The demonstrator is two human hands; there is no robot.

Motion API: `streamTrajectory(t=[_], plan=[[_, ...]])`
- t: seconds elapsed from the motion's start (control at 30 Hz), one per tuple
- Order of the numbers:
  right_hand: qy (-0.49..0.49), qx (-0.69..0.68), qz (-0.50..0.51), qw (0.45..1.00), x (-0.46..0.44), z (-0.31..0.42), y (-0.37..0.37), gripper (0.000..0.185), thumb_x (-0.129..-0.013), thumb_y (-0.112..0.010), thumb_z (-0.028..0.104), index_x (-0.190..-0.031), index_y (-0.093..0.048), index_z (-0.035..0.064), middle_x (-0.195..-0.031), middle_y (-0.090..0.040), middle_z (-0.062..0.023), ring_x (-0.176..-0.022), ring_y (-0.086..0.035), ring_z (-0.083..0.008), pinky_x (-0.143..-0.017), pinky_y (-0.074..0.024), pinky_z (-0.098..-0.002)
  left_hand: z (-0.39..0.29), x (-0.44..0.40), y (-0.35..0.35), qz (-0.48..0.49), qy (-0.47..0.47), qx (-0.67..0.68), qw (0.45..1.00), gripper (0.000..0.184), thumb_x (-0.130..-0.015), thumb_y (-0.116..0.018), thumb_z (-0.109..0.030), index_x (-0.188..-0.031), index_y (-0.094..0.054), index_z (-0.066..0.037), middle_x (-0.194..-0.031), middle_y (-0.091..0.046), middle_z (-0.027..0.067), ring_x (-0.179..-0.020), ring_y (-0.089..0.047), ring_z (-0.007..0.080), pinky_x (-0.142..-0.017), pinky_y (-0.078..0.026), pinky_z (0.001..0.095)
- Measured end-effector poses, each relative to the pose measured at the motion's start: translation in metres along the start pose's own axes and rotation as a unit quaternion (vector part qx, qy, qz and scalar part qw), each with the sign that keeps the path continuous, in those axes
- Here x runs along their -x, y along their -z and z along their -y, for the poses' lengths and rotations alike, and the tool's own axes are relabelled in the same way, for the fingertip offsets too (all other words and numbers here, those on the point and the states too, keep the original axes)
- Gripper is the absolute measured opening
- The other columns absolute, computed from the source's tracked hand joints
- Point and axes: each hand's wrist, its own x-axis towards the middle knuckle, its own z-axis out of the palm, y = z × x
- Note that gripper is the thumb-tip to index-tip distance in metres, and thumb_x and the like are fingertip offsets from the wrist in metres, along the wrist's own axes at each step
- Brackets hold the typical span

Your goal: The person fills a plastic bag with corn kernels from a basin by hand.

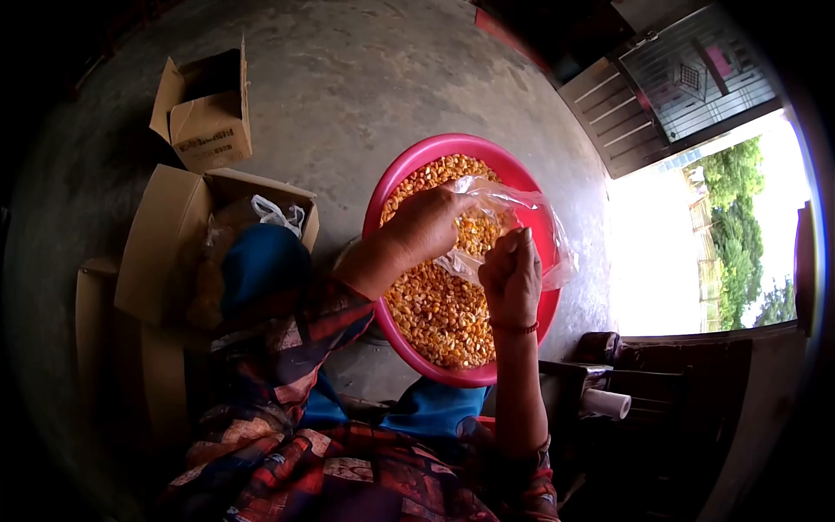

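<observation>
A large pink basin (410,157) filled with yellow-orange corn kernels (435,322) stands in front of me. Over it, a clear plastic bag (557,233) is stretched between my two hands. My left hand (430,222) reaches in from the left, its fingers closed on the bag's edge and partly hidden. My right hand (511,274), with a red band at the wrist, is a fist with the thumb on top, gripping the bag's near side. Kernels show between the hands; whether they lie inside the bag or behind it, I cannot tell.
Open cardboard boxes (165,235) stand on the left, one with a white plastic bag (278,214) in it. Another open carton (209,130) sits farther back on the concrete floor (348,96). At right are a bright doorway (661,252) and a white paper roll (606,404).
</observation>
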Motion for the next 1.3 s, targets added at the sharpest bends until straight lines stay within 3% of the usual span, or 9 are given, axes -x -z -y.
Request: streamTrajectory(t=[0.27, 0.33, 0.4, 0.5, 0.7, 0.8, 0.9, 1.03, 1.3], plan=[[0.036, -0.115, -0.065, 0.991, -0.077, -0.022, 0.012, 0.023, -0.096, -0.043, 0.028, -0.081, -0.049, 0.0112, -0.056, -0.034, 0.0042, -0.045, -0.024, -0.0062, -0.040, -0.0227, -0.0221, 0.007, 0.002, -0.006, -0.017, 0.004, -0.041, 0.999, 0.047, -0.066, -0.051, 0.007, -0.113, -0.054, 0.001, -0.103, -0.058, 0.0237, -0.096, -0.058, 0.0367, -0.084, -0.047, 0.0401], [0.048, -0.079, -0.008, 0.996, -0.083, -0.028, 0.005, 0.020, -0.094, -0.045, 0.025, -0.082, -0.050, 0.0104, -0.057, -0.038, 0.0030, -0.046, -0.032, -0.0078, -0.041, -0.0275, -0.0226, 0.003, 0.001, -0.001, 0.011, 0.022, -0.035, 0.999, 0.043, -0.066, -0.051, 0.007, -0.109, -0.053, 0.002, -0.100, -0.058, 0.0236, -0.094, -0.057, 0.0379, -0.082, -0.048, 0.0418], [0.023, -0.072, -0.086, 0.993, -0.085, -0.033, 0.000, 0.019, -0.092, -0.046, 0.022, -0.081, -0.052, 0.0085, -0.060, -0.044, 0.0011, -0.050, -0.040, -0.0100, -0.046, -0.0345, -0.0234, 0.005, 0.000, -0.001, 0.016, 0.023, -0.026, 0.999, 0.040, -0.067, -0.050, 0.008, -0.107, -0.052, 0.003, -0.099, -0.058, 0.0238, -0.093, -0.057, 0.0389, -0.080, -0.048, 0.0431], [0.010, -0.124, 0.028, 0.992, -0.091, -0.038, 0.004, 0.021, -0.091, -0.047, 0.018, -0.078, -0.054, 0.0042, -0.071, -0.056, -0.0043, -0.063, -0.052, -0.0140, -0.060, -0.0448, -0.0277, 0.005, 0.000, -0.001, 0.001, 0.036, -0.035, 0.999, 0.044, -0.066, -0.051, 0.007, -0.110, -0.051, 0.002, -0.099, -0.058, 0.0242, -0.094, -0.057, 0.0388, -0.080, -0.048, 0.0433], [0.063, 0.022, -0.015, 0.998, -0.059, -0.023, 0.003, 0.019, -0.092, -0.045, 0.013, -0.079, -0.054, 0.0017, -0.077, -0.057, -0.0080, -0.069, -0.054, -0.0162, -0.069, -0.0461, -0.0306, 0.007, 0.001, -0.002, -0.010, 0.023, -0.027, 0.999, 0.050, -0.067, -0.052, 0.006, -0.117, -0.049, 0.001, -0.105, -0.057, 0.0250, -0.097, -0.056, 0.0384, -0.083, -0.047, 0.0420], [0.038, 0.103, 0.151, 0.982, -0.021, -0.001, 0.010, 0.019, -0.093, -0.047, 0.013, -0.083, -0.057, -0.0005, -0.081, -0.059, -0.0071, -0.077, -0.057, -0.0152, -0.074, -0.0461, -0.0298, 0.008, 0.002, -0.004, -0.016, 0.011, -0.024, 1.000, 0.052, -0.068, -0.051, 0.005, -0.120, -0.048, 0.001, -0.109, -0.056, 0.0252, -0.100, -0.055, 0.0379, -0.086, -0.046, 0.0407], [-0.008, 0.415, 0.227, 0.881, 0.015, 0.009, 0.012, 0.018, -0.086, -0.057, 0.014, -0.096, -0.062, -0.0002, -0.088, -0.063, -0.0089, -0.083, -0.059, -0.0178, -0.079, -0.0454, -0.0302, 0.008, 0.001, -0.006, -0.021, -0.017, -0.014, 1.000, 0.052, -0.069, -0.050, 0.004, -0.121, -0.049, 0.001, -0.113, -0.054, 0.0256, -0.103, -0.055, 0.0366, -0.090, -0.045, 0.0389], [0.178, 0.654, 0.321, 0.662, 0.036, -0.009, 0.020, 0.031, -0.074, -0.064, 0.014, -0.104, -0.060, 0.0076, -0.110, -0.056, -0.0100, -0.103, -0.052, -0.0279, -0.089, -0.0378, -0.0402, 0.006, 0.000, -0.004, -0.001, -0.013, -0.003, 1.000, 0.051, -0.069, -0.050, 0.004, -0.120, -0.051, 0.001, -0.113, -0.054, 0.0256, -0.103, -0.055, 0.0364, -0.090, -0.045, 0.0393], [0.169, 0.722, 0.301, 0.600, 0.050, -0.017, 0.030, 0.015, -0.075, -0.063, 0.017, -0.086, -0.056, 0.0089, -0.086, -0.054, -0.0085, -0.090, -0.053, -0.0274, -0.079, -0.0399, -0.0387, 0.005, 0.002, -0.005, -0.006, -0.043, -0.003, 0.999, 0.050, -0.069, -0.050, 0.004, -0.119, -0.052, 0.000, -0.110, -0.056, 0.0248, -0.103, -0.055, 0.0356, -0.090, -0.045, 0.0390]])
